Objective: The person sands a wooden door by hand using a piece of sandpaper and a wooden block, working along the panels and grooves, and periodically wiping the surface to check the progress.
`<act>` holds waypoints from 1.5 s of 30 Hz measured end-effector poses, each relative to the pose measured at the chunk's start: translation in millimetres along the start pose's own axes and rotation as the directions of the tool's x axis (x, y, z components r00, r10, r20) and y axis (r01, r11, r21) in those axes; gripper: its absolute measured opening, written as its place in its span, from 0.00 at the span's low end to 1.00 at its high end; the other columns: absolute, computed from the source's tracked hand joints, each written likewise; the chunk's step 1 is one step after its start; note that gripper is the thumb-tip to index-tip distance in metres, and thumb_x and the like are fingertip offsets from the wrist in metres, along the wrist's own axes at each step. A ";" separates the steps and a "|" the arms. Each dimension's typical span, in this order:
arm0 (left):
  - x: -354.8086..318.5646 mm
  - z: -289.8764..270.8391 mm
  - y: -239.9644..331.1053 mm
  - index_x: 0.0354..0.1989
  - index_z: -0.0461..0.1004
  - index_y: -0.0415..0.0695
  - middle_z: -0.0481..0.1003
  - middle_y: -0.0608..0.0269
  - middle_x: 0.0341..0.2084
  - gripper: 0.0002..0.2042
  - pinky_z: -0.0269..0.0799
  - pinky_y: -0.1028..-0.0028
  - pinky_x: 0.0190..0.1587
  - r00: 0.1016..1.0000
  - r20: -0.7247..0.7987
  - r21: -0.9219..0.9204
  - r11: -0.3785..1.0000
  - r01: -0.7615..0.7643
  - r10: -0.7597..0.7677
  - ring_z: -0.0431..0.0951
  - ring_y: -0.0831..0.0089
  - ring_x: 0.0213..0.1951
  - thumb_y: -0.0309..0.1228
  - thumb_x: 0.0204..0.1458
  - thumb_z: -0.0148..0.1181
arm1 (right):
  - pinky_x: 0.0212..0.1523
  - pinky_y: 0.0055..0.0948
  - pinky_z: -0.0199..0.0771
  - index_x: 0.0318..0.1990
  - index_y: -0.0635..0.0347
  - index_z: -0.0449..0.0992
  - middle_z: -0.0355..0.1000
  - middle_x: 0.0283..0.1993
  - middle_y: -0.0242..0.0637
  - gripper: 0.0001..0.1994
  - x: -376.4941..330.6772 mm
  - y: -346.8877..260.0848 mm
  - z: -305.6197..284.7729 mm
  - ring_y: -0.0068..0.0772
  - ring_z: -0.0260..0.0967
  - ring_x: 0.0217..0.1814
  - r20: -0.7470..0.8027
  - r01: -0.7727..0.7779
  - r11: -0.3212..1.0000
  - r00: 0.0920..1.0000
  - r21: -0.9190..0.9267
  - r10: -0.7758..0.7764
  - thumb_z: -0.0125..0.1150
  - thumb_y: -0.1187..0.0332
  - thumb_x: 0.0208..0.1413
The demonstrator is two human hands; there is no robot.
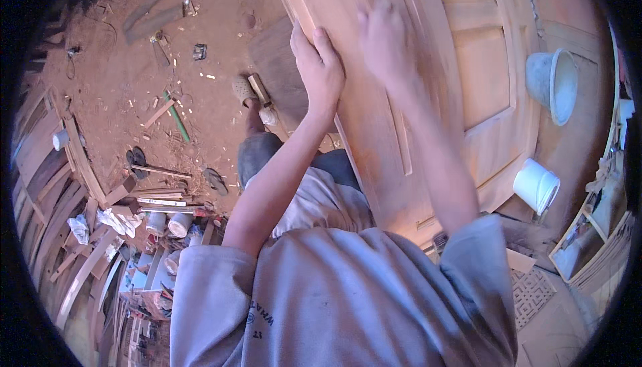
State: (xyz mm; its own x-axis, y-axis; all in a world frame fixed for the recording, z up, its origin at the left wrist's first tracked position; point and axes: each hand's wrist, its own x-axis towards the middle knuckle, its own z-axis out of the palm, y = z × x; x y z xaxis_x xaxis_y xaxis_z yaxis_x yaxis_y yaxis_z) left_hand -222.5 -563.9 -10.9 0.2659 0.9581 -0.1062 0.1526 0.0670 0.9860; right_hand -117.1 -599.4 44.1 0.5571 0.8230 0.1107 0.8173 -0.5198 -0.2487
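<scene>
A large panelled wooden door (374,160) slants across the view in front of me, with raised mouldings and recessed panels. My left hand (319,69) grips its left edge, the thumb lying on the face and the fingers along the side. On the door's face, a little to the right, my right hand (389,46) is closed with curled fingers and slightly blurred. Whatever lies under those fingers, if anything, is hidden.
To the right are a grey bucket (540,79) and a white bucket (531,190). Wood offcuts and a green stick (176,118) litter the dirt floor (214,106). Stacked planks (53,226) and several paint tins (179,224) stand at left. My foot wears a clog (243,89).
</scene>
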 end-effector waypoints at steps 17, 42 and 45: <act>-3.8 -19.0 -8.7 0.68 0.54 0.28 0.58 0.32 0.66 0.26 0.54 0.55 0.70 0.993 0.018 0.031 0.993 0.114 -0.114 0.59 0.42 0.68 0.35 0.68 0.44 | 0.37 0.52 0.71 0.43 0.65 0.68 0.70 0.37 0.56 0.13 -40.5 -12.3 3.3 0.56 0.72 0.41 0.100 -0.193 0.981 0.976 -0.033 0.196 0.53 0.62 0.68; 5.9 -12.5 9.4 0.66 0.57 0.27 0.64 0.30 0.61 0.26 0.61 0.55 0.64 0.999 0.021 0.021 0.999 0.044 -0.045 0.66 0.40 0.62 0.36 0.68 0.45 | 0.35 0.54 0.72 0.42 0.66 0.63 0.66 0.38 0.56 0.13 -212.2 18.0 -62.0 0.64 0.71 0.39 0.230 -0.243 0.970 0.944 0.006 0.236 0.57 0.65 0.64; 6.0 -8.3 -2.1 0.65 0.57 0.26 0.64 0.30 0.60 0.26 0.61 0.56 0.64 0.999 -0.004 0.059 0.998 0.037 -0.036 0.66 0.40 0.62 0.37 0.68 0.44 | 0.34 0.53 0.73 0.41 0.65 0.64 0.69 0.38 0.57 0.13 -180.7 22.2 -41.6 0.63 0.73 0.38 0.162 -0.192 0.980 0.967 -0.047 0.197 0.58 0.64 0.64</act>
State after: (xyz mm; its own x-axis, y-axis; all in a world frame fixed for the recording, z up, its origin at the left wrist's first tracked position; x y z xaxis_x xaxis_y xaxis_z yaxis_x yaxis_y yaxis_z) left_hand -229.2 -556.0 -12.5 0.2564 0.9562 -0.1415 0.2181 0.0854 0.9722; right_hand -193.4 -769.1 58.6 0.6759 0.7305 -0.0976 0.7013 -0.6782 -0.2193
